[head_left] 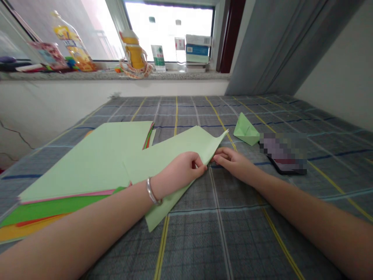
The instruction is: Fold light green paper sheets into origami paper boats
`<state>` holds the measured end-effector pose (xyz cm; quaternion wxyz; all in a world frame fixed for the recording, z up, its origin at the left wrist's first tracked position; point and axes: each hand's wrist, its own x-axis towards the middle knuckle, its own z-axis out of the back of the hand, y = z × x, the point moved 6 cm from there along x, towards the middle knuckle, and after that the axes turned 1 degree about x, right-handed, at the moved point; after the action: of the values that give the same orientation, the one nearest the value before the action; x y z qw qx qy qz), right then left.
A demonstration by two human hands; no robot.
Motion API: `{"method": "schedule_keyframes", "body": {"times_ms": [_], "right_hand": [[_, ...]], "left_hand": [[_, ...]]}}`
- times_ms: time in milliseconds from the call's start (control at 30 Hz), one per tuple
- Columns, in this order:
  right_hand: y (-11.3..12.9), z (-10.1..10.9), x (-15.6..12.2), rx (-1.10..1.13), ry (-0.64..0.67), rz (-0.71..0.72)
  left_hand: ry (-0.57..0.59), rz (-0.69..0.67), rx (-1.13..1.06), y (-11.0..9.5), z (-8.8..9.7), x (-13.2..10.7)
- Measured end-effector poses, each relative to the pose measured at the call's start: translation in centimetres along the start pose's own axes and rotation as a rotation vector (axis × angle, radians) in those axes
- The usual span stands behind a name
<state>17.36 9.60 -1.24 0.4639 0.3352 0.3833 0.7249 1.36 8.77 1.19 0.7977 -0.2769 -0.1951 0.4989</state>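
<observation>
A light green sheet of paper (177, 149) lies at a slant in front of me, its right edge bent up along a fold. My left hand (185, 167), with a silver bangle at the wrist, pinches the paper near that edge, thumb against fingers. Close by on the right, my right hand (229, 158) has its fingers curled on the folded edge. Part of the sheet is hidden under my left hand and forearm. Beyond my right hand stands a small folded green paper shape (245, 130).
A stack of coloured paper (84, 159), light green on top, spreads at the left. A phone (287, 155) with a blurred screen lies at the right. Plaid cloth (198, 221) covers the surface. On the windowsill (105, 75) stand a drink bottle (72, 42), a yellow flask (134, 52) and boxes (198, 50).
</observation>
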Motion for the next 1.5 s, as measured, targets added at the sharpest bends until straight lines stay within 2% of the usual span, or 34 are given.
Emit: {"method": "schedule_keyframes", "body": {"times_ms": [233, 400, 600, 767, 833, 967, 1100, 1233, 1333, 1433, 1500], "right_hand": [[-1.5, 0.0, 0.3, 0.112, -0.065, -0.068], [-1.8, 0.1, 0.4, 0.121, -0.039, -0.076], [-1.9, -0.3, 0.5, 0.218, -0.022, -0.047], [-2.2, -0.4, 0.6, 0.194, 0.013, -0.029], [-2.3, -0.2, 0.6, 0.168, -0.027, -0.043], [-1.3, 0.8, 0.0, 0.138, -0.19, -0.031], [0.6, 1.4, -0.7, -0.087, -0.265, 0.035], [2.3, 1.6, -1.5, -0.689, -0.266, 0.124], [3.3, 0.8, -2.2, -1.097, -0.189, 0.316], [4.4, -0.5, -3.1, -1.227, -0.092, 0.557], [4.8, -1.2, -3.5, -1.25, -0.016, 0.66]], "left_hand": [[0.109, 0.012, -0.038, 0.7, -1.4, 0.3], [0.155, 0.026, -0.04, 1.0, -1.4, 0.3], [0.033, -0.098, 0.014, 0.1, -0.7, 0.1], [-0.008, -0.172, -0.068, -1.0, -0.3, -0.6], [-0.007, -0.225, -0.102, -1.5, -0.3, -0.8], [-0.009, -0.321, -0.121, -2.3, -0.4, -1.3], [-0.011, -0.279, -0.106, -1.9, -0.6, -1.2], [0.045, -0.29, -0.095, -1.8, -0.8, -1.0], [0.114, -0.377, -0.059, -2.3, -0.9, -1.1], [0.105, -0.395, -0.027, -2.4, -0.5, -1.1], [0.074, -0.38, 0.04, -2.1, 0.1, -0.9]]}}
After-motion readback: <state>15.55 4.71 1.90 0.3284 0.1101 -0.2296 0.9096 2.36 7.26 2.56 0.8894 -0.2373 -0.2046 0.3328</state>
